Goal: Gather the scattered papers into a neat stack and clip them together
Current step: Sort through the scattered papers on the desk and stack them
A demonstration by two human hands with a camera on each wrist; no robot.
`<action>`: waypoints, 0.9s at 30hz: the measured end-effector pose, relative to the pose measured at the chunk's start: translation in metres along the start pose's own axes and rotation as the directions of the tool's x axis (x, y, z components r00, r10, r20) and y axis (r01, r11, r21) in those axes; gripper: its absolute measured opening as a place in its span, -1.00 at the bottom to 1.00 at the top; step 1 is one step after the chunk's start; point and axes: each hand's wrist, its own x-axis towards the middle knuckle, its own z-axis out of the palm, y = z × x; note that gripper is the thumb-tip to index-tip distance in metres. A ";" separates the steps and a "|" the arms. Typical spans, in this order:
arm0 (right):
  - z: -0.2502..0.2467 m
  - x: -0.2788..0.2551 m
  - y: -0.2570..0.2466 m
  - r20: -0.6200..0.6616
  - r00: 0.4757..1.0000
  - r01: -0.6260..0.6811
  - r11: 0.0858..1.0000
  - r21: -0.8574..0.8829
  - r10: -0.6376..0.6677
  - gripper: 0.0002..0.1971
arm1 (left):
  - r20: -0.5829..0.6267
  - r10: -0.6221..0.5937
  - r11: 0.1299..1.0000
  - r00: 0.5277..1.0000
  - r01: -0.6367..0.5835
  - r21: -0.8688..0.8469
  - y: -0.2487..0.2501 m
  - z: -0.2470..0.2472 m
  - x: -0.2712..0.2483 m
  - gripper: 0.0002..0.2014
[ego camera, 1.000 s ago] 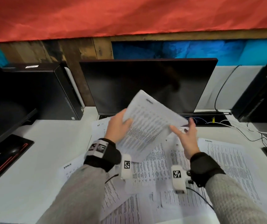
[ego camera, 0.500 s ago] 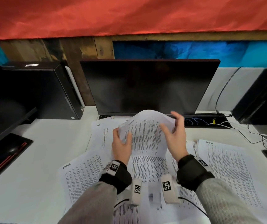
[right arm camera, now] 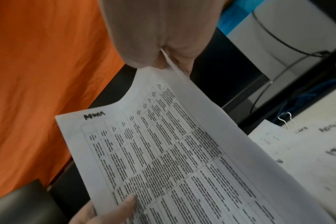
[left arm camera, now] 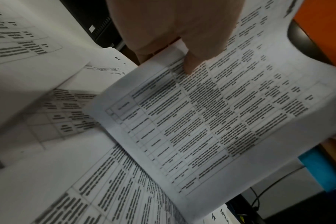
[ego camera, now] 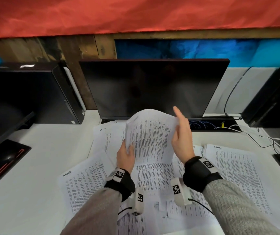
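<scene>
A printed, table-filled sheet (ego camera: pixel 150 138) is held upright and bowed at 12 o'clock above overlapping scattered papers (ego camera: pixel 154 175); a wire clip (right arm camera: pixel 285 119) lies at 2 o'clock.

Printed text on papers (ego camera: pixel 150 139) unreadable

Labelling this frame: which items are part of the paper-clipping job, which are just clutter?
Job:
held sheets
loose papers
paper clip
left hand
right hand

Clutter:
monitor
PC tower
cables
red cloth
</scene>
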 end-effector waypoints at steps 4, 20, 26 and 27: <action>-0.010 -0.003 0.007 0.063 0.946 -0.319 0.874 0.368 0.319 -0.34 | 0.057 -0.034 0.998 0.998 0.037 -0.052 0.008 -0.013 0.003 -0.57; -0.151 -0.090 0.079 0.149 0.493 -0.867 0.472 0.159 0.857 -0.77 | 0.175 -0.373 0.761 0.911 0.193 0.620 -0.040 0.033 -0.017 -0.56; -0.227 -0.109 0.169 -0.174 0.383 -0.923 0.369 -0.106 0.907 -0.68 | 0.058 -0.445 0.592 0.894 0.245 0.768 -0.049 0.031 -0.019 -0.35; -0.230 -0.110 0.184 -0.199 0.358 -0.931 0.331 -0.156 0.912 -0.64 | 0.048 -0.448 0.584 0.893 0.251 0.772 -0.050 0.030 -0.019 -0.35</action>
